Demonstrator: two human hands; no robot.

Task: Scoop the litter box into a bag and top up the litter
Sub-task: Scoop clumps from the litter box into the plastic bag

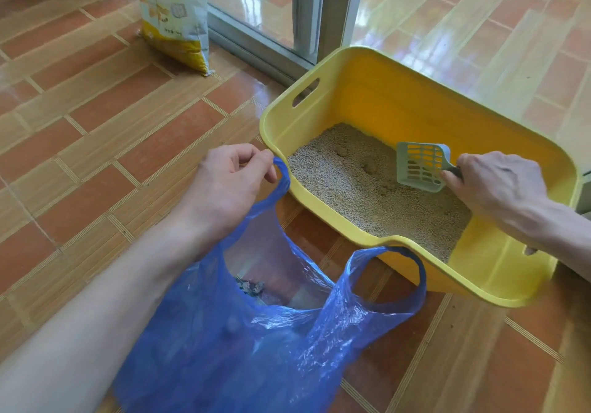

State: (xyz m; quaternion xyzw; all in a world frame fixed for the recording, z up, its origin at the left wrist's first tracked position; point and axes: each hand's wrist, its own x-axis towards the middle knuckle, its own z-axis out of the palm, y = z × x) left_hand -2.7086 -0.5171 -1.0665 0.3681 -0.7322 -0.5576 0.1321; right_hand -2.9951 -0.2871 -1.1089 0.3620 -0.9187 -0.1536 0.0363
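Litter box (367, 70): a yellow plastic tub with a rolled rim and slot handles cut into its end walls, sitting on a floor of orange and tan tiles (105, 124), its far corner close to the metal frame of a sliding glass door (307, 13). A layer of pale beige litter (367, 195) covers the bottom of the box, with a few small clumps near the middle.

The right hand (499, 185) reaches in over the box's right side, fingers curled around the handle of a pale grey-green slotted scoop (420, 166). The scoop's head is tilted on edge, its lower rim touching the litter toward the right part of the box.

A blue translucent plastic bag (256, 332) lies on the floor just beside the box's near-left wall, its mouth held open. The left hand (233, 182) pinches one of the bag's loop handles between thumb and curled fingers, lifting it level with the box's near-left corner. The bag's other handle stands up slack against the box's near rim. A small dark grey clump (251, 285) shows inside the bag.

Farther away, at the top left, a yellow and white sack (176, 16) stands upright on the floor beside the door track, well apart from the box. Its printing is too blurred to read.
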